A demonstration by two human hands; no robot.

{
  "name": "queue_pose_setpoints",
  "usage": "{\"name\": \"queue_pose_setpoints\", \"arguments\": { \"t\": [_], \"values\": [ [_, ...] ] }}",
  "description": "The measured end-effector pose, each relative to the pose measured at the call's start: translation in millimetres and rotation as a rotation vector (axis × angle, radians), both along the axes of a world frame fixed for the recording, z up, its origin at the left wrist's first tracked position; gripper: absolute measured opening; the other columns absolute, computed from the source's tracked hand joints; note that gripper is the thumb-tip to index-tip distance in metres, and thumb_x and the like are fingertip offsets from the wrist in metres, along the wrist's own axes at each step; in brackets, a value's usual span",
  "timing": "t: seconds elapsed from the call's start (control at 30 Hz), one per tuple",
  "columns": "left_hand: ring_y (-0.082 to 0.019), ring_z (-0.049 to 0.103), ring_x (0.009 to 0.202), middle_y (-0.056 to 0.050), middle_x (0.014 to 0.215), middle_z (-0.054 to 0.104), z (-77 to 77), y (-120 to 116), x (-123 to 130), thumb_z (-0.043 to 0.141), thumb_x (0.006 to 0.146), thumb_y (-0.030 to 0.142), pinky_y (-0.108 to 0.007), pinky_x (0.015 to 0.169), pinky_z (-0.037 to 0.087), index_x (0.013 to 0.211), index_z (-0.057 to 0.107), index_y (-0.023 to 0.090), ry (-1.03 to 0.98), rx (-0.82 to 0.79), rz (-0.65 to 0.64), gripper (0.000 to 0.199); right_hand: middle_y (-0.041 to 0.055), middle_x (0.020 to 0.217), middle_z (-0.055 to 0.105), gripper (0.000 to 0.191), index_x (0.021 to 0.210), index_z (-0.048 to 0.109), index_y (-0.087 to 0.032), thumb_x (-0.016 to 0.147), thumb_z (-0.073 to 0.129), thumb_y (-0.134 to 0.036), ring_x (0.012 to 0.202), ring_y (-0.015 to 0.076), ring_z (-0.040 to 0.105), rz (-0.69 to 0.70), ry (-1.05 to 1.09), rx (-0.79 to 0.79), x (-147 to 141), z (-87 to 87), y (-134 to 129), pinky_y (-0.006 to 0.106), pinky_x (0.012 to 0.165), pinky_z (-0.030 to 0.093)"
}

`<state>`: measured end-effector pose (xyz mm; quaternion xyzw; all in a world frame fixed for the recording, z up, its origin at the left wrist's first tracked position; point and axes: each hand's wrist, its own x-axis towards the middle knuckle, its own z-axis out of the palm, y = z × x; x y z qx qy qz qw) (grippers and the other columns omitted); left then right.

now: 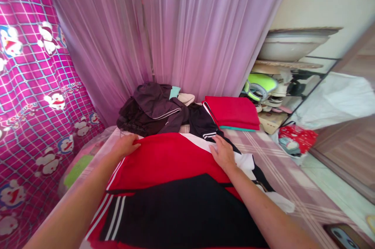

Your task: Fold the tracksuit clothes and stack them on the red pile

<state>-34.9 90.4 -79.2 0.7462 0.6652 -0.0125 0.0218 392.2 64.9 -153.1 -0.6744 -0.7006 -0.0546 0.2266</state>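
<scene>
A red, black and white jacket [164,159] lies spread flat in front of me, with white stripes along its left edge and on a black sleeve [175,214] laid across its lower part. My left hand [128,145] rests on the jacket's upper left corner, fingers a little apart. On the upper right, over the white panel, my right hand [223,153] lies with its fingers stretched out and thumb apart. Just beyond its fingertips is a black striped cuff [209,135]. More black and white cloth [249,162] sticks out to the right, partly hidden by my forearm.
Dark clothes [155,108] are heaped at the back of the plaid-covered bed [281,159]. Beside them sits a folded red cloth [233,112]. A phone [341,235] lies near the right edge. Purple curtains [181,30] hang behind; a shoe rack [275,96] stands back right.
</scene>
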Motion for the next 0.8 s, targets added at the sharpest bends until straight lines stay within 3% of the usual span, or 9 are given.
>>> {"name": "queue_pose_setpoints", "arguments": {
  "t": [0.13,0.27,0.33,0.43,0.63,0.7,0.8],
  "values": [
    [-0.026,0.069,0.088,-0.008,0.092,0.074,-1.7,-4.8,-11.9,0.046,0.083,0.050,-0.034,0.077,0.047,0.102,0.064,0.021,-0.095,-0.059,0.005,0.039,0.0170,0.118,0.066,0.044,0.129,0.059,-0.015,0.095,0.045,-0.039,0.111,0.0291,0.058,-0.212,0.036,0.093,9.0,27.9,35.8,0.039,0.093,0.044],
    [-0.027,0.067,0.105,-0.009,0.114,0.073,6.4,-9.3,-12.4,0.045,0.083,0.056,-0.035,0.091,0.048,0.120,0.064,0.020,-0.190,-0.041,-0.004,0.056,0.0140,0.107,0.069,0.036,0.117,0.069,-0.021,0.090,0.057,-0.042,0.099,0.0273,0.064,-0.288,-0.012,-0.066,7.9,47.3,71.2,0.036,0.083,0.047],
    [-0.025,0.065,0.109,-0.005,0.117,0.073,11.6,-11.4,-9.6,0.042,0.084,0.056,-0.033,0.095,0.047,0.118,0.067,0.023,-0.246,-0.055,-0.032,0.053,0.0119,0.105,0.070,0.028,0.106,0.073,-0.022,0.089,0.057,-0.038,0.097,0.0257,0.065,-0.309,0.045,-0.140,6.6,51.4,81.7,0.034,0.081,0.048],
    [-0.022,0.067,0.098,-0.002,0.107,0.075,15.4,-13.8,-8.7,0.039,0.085,0.051,-0.031,0.087,0.048,0.107,0.070,0.024,-0.300,-0.096,-0.062,0.047,0.0096,0.100,0.073,0.026,0.093,0.074,-0.020,0.090,0.052,-0.033,0.096,0.0240,0.066,-0.253,0.234,-0.169,9.4,60.6,86.6,0.032,0.082,0.048],
    [-0.020,0.064,0.078,0.000,0.082,0.072,7.7,-18.3,-18.0,0.046,0.078,0.041,-0.029,0.074,0.046,0.087,0.066,0.022,-0.316,-0.057,-0.059,0.029,0.0063,0.094,0.076,0.030,0.103,0.070,-0.017,0.084,0.052,-0.033,0.090,0.0221,0.069,-0.079,0.943,-0.004,42.5,113.1,55.0,0.032,0.080,0.053],
    [-0.021,0.064,0.080,0.000,0.081,0.071,4.6,-21.1,-18.1,0.047,0.075,0.036,-0.029,0.074,0.046,0.084,0.064,0.022,-0.311,-0.048,-0.090,0.023,0.0065,0.097,0.076,0.030,0.100,0.071,-0.019,0.079,0.061,-0.036,0.089,0.0221,0.070,0.034,1.079,-0.092,59.8,133.6,29.4,0.032,0.080,0.054],
    [-0.022,0.063,0.086,-0.002,0.082,0.070,0.9,-27.1,-15.5,0.048,0.070,0.027,-0.030,0.078,0.045,0.080,0.064,0.023,-0.253,-0.030,-0.138,0.019,0.0077,0.095,0.077,0.034,0.089,0.075,-0.018,0.066,0.075,-0.043,0.085,0.0228,0.070,0.166,1.041,-0.386,84.5,156.3,-22.4,0.033,0.078,0.055]
  ]
}}
